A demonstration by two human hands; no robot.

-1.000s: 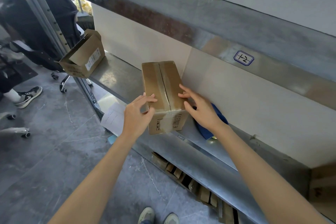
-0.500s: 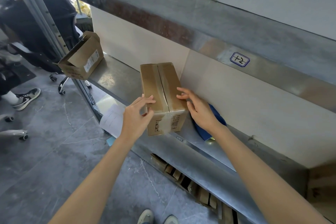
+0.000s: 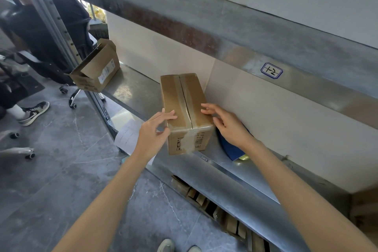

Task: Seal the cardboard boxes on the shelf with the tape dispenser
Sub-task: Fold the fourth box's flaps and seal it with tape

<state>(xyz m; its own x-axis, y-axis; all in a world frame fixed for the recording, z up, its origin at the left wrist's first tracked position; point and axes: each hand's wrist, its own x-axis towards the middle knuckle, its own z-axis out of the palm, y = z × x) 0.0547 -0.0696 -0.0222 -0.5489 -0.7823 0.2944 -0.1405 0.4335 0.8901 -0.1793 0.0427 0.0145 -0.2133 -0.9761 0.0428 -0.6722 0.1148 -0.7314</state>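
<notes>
A closed cardboard box (image 3: 182, 98) with clear tape along its top seam and down its front stands on the metal shelf (image 3: 135, 90). My left hand (image 3: 152, 135) holds its near left corner, fingers on top and thumb against the side. My right hand (image 3: 229, 127) rests on its right top edge with fingers spread. A blue tape dispenser (image 3: 231, 149) lies on the shelf to the right of the box, mostly hidden behind my right wrist. A second cardboard box (image 3: 96, 71) with open flaps sits at the shelf's left end.
An upper shelf beam (image 3: 204, 32) with a label "1-2" (image 3: 271, 70) hangs over the box. A white wall panel (image 3: 286, 129) closes the back. A seated person's shoe (image 3: 33, 112), office chair wheels (image 3: 72, 104) and a sheet of paper (image 3: 126, 135) are at left.
Both hands stay on the taped box. My right hand has lifted and spread its fingers slightly along the box's right edge.
</notes>
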